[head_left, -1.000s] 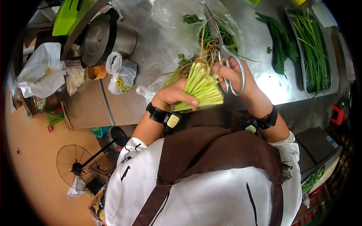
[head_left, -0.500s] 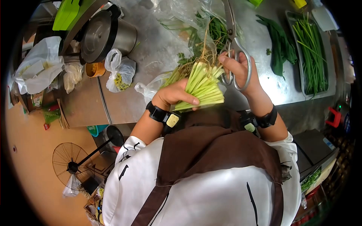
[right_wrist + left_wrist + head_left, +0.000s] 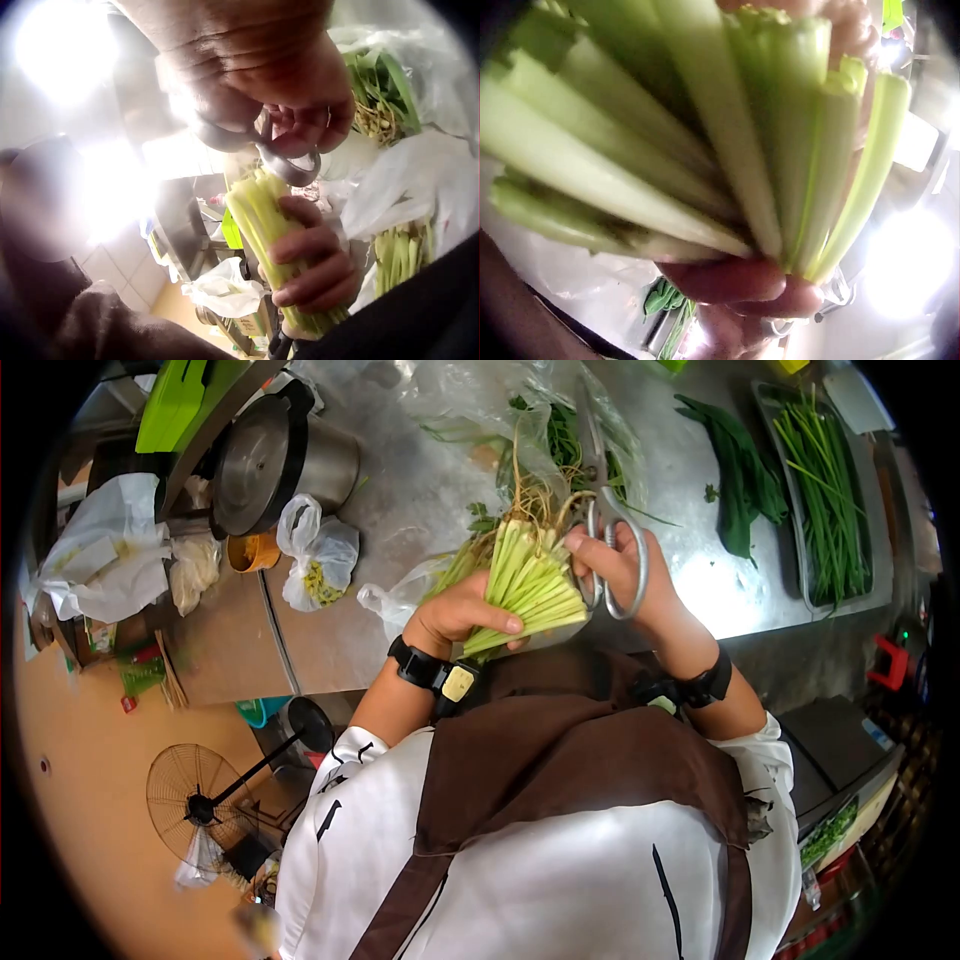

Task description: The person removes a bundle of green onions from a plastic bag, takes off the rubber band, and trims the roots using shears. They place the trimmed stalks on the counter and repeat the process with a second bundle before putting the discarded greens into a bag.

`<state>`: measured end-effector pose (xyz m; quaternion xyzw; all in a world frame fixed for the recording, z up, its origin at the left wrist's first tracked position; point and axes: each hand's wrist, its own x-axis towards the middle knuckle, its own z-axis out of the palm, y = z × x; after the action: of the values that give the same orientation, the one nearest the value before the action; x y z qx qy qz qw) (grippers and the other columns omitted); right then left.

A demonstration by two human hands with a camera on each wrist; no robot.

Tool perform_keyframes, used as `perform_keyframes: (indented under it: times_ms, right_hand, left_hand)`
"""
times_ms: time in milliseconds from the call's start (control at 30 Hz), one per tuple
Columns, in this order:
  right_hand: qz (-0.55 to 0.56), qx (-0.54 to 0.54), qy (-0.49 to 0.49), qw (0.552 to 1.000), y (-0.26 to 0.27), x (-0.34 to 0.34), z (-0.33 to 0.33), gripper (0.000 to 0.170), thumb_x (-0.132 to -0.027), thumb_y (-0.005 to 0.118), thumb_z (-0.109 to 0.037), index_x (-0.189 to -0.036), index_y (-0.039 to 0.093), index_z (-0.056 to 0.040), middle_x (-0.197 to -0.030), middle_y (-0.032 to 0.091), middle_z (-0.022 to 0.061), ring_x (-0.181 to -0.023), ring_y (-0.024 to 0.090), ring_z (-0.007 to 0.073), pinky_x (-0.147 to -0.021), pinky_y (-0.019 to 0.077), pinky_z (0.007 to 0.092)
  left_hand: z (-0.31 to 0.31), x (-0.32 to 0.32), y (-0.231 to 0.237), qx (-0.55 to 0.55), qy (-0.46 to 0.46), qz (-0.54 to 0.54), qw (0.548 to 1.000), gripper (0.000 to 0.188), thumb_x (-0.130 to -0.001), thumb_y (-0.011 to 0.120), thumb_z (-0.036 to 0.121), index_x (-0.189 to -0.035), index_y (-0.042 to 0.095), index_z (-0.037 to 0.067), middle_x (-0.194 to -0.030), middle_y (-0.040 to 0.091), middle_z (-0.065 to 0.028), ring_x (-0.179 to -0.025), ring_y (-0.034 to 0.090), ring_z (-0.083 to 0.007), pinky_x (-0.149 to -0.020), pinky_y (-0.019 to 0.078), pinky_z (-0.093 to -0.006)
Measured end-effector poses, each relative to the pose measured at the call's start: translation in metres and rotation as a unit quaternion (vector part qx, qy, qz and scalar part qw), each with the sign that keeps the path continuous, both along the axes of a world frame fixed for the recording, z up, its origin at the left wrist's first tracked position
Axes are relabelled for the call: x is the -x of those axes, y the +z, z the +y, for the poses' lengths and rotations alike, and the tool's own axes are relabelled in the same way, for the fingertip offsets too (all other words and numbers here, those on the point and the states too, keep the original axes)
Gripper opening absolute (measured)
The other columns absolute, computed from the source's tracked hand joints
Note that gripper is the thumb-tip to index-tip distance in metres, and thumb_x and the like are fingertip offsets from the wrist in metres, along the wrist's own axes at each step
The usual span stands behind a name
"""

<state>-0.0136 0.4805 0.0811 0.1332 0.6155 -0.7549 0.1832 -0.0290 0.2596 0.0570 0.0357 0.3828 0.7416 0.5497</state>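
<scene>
The left hand [image 3: 462,610] grips a fanned bundle of pale green stalks [image 3: 535,585], its thumb across them; in the left wrist view the stalks [image 3: 727,150] fill much of the picture above the fingers [image 3: 735,289]. Thin roots [image 3: 535,500] stick out at the bundle's far end. Beside that end, the right hand [image 3: 625,568] holds metal scissors [image 3: 632,555] by the handle loops, blades pointing away from the body. From the right wrist, the scissor handles [image 3: 289,165] show just above the stalks [image 3: 262,210], with the left hand's fingers [image 3: 311,259] wrapped round them.
Clear plastic bags [image 3: 470,400] with greens lie beyond the hands. At the right are dark green leaves [image 3: 740,475] and a metal tray [image 3: 800,575] of long green stems. A lidded pot [image 3: 330,460] and a knotted bag [image 3: 320,560] stand at the left.
Over the last half second, the scissors and right hand have moved left and slightly towards the body. The bundle's root end has shifted left too, still in the left hand's grip.
</scene>
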Motion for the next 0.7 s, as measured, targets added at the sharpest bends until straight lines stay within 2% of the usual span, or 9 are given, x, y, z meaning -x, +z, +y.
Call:
perform_keyframes:
  times_ms: [67, 100, 133, 200, 233, 333, 367, 467, 700]
  right_hand:
    - [0.054, -0.060, -0.007, 0.997, 0.000, -0.001, 0.007, 0.023, -0.081, 0.066, -0.020, -0.087, 0.061, 0.0021, -0.065, 0.058, 0.0041, -0.055, 0.053, 0.0110, -0.052, 0.0425, 0.0246]
    - [0.057, -0.102, 0.020, 0.993, 0.000, -0.004, 0.015, 0.028, -0.079, 0.069, -0.019, -0.095, 0.060, 0.0019, -0.076, 0.060, 0.0055, -0.065, 0.055, 0.0114, -0.058, 0.0442, 0.0253]
    - [0.059, -0.101, 0.023, 0.993, -0.007, -0.007, 0.023, 0.028, -0.079, 0.069, -0.019, -0.095, 0.060, 0.0019, -0.076, 0.060, 0.0055, -0.065, 0.055, 0.0114, -0.058, 0.0442, 0.0253]
    - [0.211, -0.197, 0.041, 0.957, -0.027, -0.016, 0.040, 0.037, -0.076, 0.072, -0.017, -0.104, 0.056, 0.0010, -0.087, 0.059, 0.0063, -0.076, 0.055, 0.0122, -0.066, 0.0453, 0.0269]
    - [0.125, -0.235, 0.095, 0.959, -0.020, -0.019, 0.052, 0.046, -0.072, 0.075, -0.017, -0.109, 0.053, -0.0001, -0.089, 0.055, 0.0059, -0.079, 0.052, 0.0143, -0.070, 0.0447, 0.0282]
    - [0.173, -0.302, 0.146, 0.926, -0.011, -0.033, 0.067, 0.050, -0.069, 0.077, -0.021, -0.108, 0.053, -0.0001, -0.081, 0.051, 0.0055, -0.073, 0.048, 0.0160, -0.069, 0.0439, 0.0284]
    - [0.144, -0.298, 0.167, 0.929, -0.015, -0.035, 0.073, 0.053, -0.069, 0.077, -0.031, -0.106, 0.053, 0.0001, -0.078, 0.049, 0.0055, -0.071, 0.046, 0.0174, -0.068, 0.0433, 0.0294]
    - [0.072, -0.288, 0.213, 0.931, -0.013, -0.039, 0.082, 0.057, -0.070, 0.075, -0.039, -0.105, 0.054, 0.0004, -0.079, 0.050, 0.0067, -0.072, 0.047, 0.0181, -0.068, 0.0432, 0.0309]
    - [0.084, -0.250, 0.280, 0.923, -0.007, -0.028, 0.089, 0.062, -0.071, 0.074, -0.044, -0.106, 0.053, 0.0024, -0.085, 0.054, 0.0103, -0.078, 0.052, 0.0207, -0.070, 0.0440, 0.0342]
  left_hand:
    - [-0.003, 0.004, -0.001, -0.005, 0.001, 0.008, 1.000, 0.054, -0.070, 0.072, 0.012, -0.118, 0.049, -0.003, -0.091, 0.061, -0.0174, -0.059, 0.055, -0.0181, -0.051, 0.0446, -0.0278]
    - [-0.005, 0.005, -0.001, -0.012, 0.000, 0.017, 1.000, 0.054, -0.070, 0.072, 0.012, -0.117, 0.049, -0.003, -0.090, 0.062, -0.0177, -0.058, 0.054, -0.0180, -0.051, 0.0443, -0.0277]
    - [-0.007, 0.006, 0.002, -0.012, 0.003, 0.018, 1.000, 0.054, -0.070, 0.072, 0.012, -0.117, 0.049, -0.003, -0.090, 0.062, -0.0177, -0.058, 0.054, -0.0180, -0.051, 0.0443, -0.0277]
    - [-0.006, 0.008, 0.008, -0.016, 0.032, 0.017, 0.999, 0.052, -0.070, 0.072, 0.013, -0.115, 0.051, -0.004, -0.091, 0.062, -0.0187, -0.057, 0.054, -0.0179, -0.050, 0.0434, -0.0278]
    - [-0.008, 0.008, 0.008, -0.017, 0.035, 0.018, 0.999, 0.052, -0.070, 0.072, 0.013, -0.115, 0.051, -0.004, -0.091, 0.062, -0.0187, -0.057, 0.054, -0.0179, -0.050, 0.0434, -0.0278]
    - [-0.012, 0.010, 0.005, -0.004, 0.036, 0.026, 0.999, 0.050, -0.069, 0.072, 0.013, -0.113, 0.053, -0.004, -0.090, 0.062, -0.0192, -0.056, 0.053, -0.0181, -0.050, 0.0429, -0.0284]
    - [-0.012, 0.010, 0.004, -0.002, 0.036, 0.023, 0.999, 0.050, -0.069, 0.072, 0.012, -0.112, 0.053, -0.004, -0.090, 0.062, -0.0193, -0.055, 0.053, -0.0181, -0.050, 0.0429, -0.0286]
    - [-0.009, 0.010, 0.008, -0.002, 0.033, 0.015, 0.999, 0.050, -0.069, 0.072, 0.012, -0.113, 0.053, -0.005, -0.090, 0.062, -0.0196, -0.055, 0.053, -0.0181, -0.050, 0.0429, -0.0287]
    - [-0.010, 0.010, -0.001, 0.002, -0.026, -0.014, 1.000, 0.058, -0.066, 0.073, 0.011, -0.117, 0.050, -0.005, -0.092, 0.063, -0.0221, -0.057, 0.055, -0.0192, -0.047, 0.0426, -0.0265]
